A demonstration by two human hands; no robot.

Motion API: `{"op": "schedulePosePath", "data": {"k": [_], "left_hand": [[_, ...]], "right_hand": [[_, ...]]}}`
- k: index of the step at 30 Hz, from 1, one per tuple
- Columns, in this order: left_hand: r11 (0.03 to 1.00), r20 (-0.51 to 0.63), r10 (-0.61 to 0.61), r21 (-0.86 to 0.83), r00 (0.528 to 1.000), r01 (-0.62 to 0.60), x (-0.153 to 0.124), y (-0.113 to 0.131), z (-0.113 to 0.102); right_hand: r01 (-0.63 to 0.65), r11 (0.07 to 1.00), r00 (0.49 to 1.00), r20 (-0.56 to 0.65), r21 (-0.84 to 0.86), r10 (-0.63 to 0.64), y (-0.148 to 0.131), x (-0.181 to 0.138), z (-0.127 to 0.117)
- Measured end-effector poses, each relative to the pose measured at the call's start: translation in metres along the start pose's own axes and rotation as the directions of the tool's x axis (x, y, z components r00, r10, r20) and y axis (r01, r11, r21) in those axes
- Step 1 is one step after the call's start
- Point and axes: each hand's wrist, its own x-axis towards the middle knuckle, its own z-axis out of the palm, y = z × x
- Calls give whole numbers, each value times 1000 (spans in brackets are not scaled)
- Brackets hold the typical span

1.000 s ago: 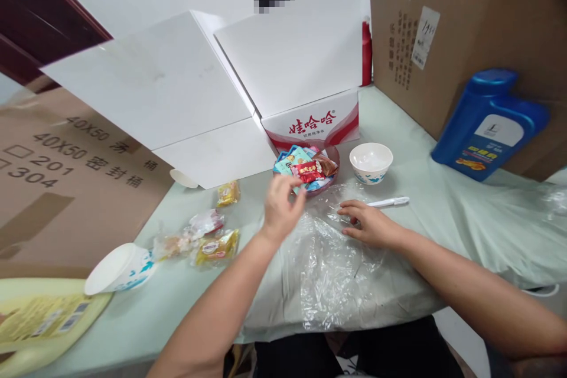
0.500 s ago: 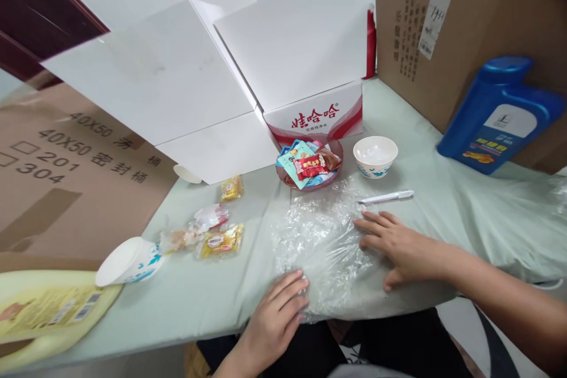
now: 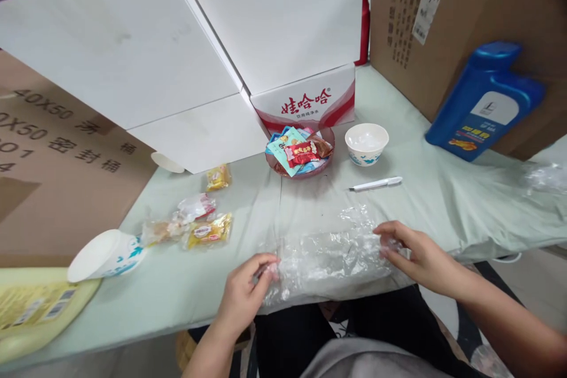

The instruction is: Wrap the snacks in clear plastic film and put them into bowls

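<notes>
A crinkled sheet of clear plastic film (image 3: 330, 257) lies along the table's front edge, its far side drawn back toward me. My left hand (image 3: 248, 283) pinches its left end between thumb and fingers. At the right end, my right hand (image 3: 416, 254) grips the film the same way. Just beyond lies a white pen (image 3: 375, 184). Behind it stand a paper bowl (image 3: 367, 143) with a blue leaf pattern and a pinkish glass bowl (image 3: 328, 165) heaped with wrapped snacks, a red packet (image 3: 302, 153) on top.
Several wrapped snacks (image 3: 208, 230) lie on the left, near a tipped paper bowl (image 3: 104, 257) and a yellow bottle (image 3: 39, 313). White boxes (image 3: 305, 94) stand at the back. A blue bottle (image 3: 485, 106) leans by a brown carton (image 3: 411, 71) at right.
Both hands lay flat with spread fingers on the film; now they pinch its two ends. The film's far edge has come toward me, away from the bowl and pen. The view has tilted down.
</notes>
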Motion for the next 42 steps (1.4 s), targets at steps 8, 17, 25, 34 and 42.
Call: {"op": "schedulePosePath", "data": {"k": [8, 17, 25, 34, 42], "left_hand": [[938, -180, -220, 229, 959, 258, 29, -15, 22], [909, -480, 138, 409, 867, 82, 18, 4, 8], [771, 303, 352, 443, 886, -457, 13, 24, 49], [786, 225, 428, 385, 875, -483, -9, 6, 35], [928, 80, 364, 51, 928, -368, -24, -8, 13]], "right_hand": [[-86, 925, 957, -289, -371, -27, 19, 36, 43], [-68, 813, 911, -368, -578, -185, 0, 31, 40], [324, 618, 913, 67, -716, -402, 10, 37, 54], [366, 691, 923, 147, -623, -356, 32, 2, 28], [346, 867, 928, -4, -359, -372, 27, -26, 5]]}}
